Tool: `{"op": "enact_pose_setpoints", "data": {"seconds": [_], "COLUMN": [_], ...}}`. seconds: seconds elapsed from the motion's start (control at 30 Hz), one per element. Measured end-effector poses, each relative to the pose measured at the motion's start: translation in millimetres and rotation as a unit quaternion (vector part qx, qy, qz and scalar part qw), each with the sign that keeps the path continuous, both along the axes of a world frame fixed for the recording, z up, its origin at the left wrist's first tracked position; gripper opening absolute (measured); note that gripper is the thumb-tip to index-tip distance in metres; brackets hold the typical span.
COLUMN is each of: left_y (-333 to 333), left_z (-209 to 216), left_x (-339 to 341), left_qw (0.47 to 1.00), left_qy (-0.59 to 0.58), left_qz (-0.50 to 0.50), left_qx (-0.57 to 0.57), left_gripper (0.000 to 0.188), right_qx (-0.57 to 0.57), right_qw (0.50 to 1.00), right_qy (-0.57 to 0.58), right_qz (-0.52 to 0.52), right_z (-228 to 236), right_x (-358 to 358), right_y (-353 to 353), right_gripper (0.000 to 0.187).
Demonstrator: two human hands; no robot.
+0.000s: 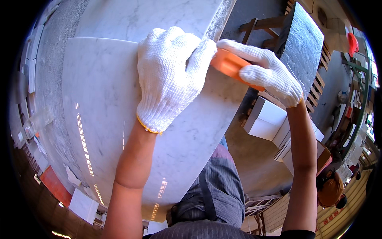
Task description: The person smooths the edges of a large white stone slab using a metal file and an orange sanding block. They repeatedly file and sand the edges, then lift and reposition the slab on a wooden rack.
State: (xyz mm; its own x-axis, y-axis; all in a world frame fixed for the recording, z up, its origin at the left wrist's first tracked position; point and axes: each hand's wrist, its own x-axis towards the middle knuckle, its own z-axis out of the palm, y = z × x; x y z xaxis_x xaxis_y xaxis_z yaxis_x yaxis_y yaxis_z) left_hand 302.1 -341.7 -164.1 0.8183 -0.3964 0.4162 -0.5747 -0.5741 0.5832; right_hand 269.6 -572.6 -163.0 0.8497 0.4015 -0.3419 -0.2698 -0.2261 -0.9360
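My left hand (169, 75), in a white knitted glove, rests on a polished white marble slab (103, 79) with grey veins. Its thumb is spread out to the right, while the fingertips are partly hidden beyond the knuckles. Between the fingers and thumb of my gloved right hand (268, 71) is an orange block-like tool (230, 65), held at the slab's right edge. The tool's left end meets my left thumb, and its exact kind is unclear from slight blur. A second marble slab (131, 18) adjoins the far edge of the first.
A grey stone-topped table (304, 40) on wooden legs stands at the far right near wooden pallets (316, 91). White boxes (264, 119) sit on the right below the slab. Another person (330, 187) is at lower right. Grey speckled surface (51, 79) borders the slabs at left.
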Motion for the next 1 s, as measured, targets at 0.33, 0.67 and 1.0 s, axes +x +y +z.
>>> {"op": "enact_pose_setpoints", "data": {"seconds": [0.33,0.67,1.0], "left_y": [3,1,0], "left_z": [-3,-8,-9], "left_x": [1,2,3], "left_qw": [1.0,0.999,0.999], "left_qy": [-0.005,-0.045,-0.047], "left_qz": [-0.009,-0.006,-0.01], "left_qx": [0.0,-0.006,-0.019], "left_gripper": [0.004,0.008,0.01], "right_qx": [-0.025,-0.01,-0.017], "right_qw": [0.999,0.999,0.999], "right_qy": [0.032,0.037,0.025], "right_qz": [-0.012,-0.012,-0.013], "right_z": [9,4,11], "right_x": [-2,3,-1], "right_y": [-4,4,2], "right_gripper": [0.075,0.072,0.072]}}
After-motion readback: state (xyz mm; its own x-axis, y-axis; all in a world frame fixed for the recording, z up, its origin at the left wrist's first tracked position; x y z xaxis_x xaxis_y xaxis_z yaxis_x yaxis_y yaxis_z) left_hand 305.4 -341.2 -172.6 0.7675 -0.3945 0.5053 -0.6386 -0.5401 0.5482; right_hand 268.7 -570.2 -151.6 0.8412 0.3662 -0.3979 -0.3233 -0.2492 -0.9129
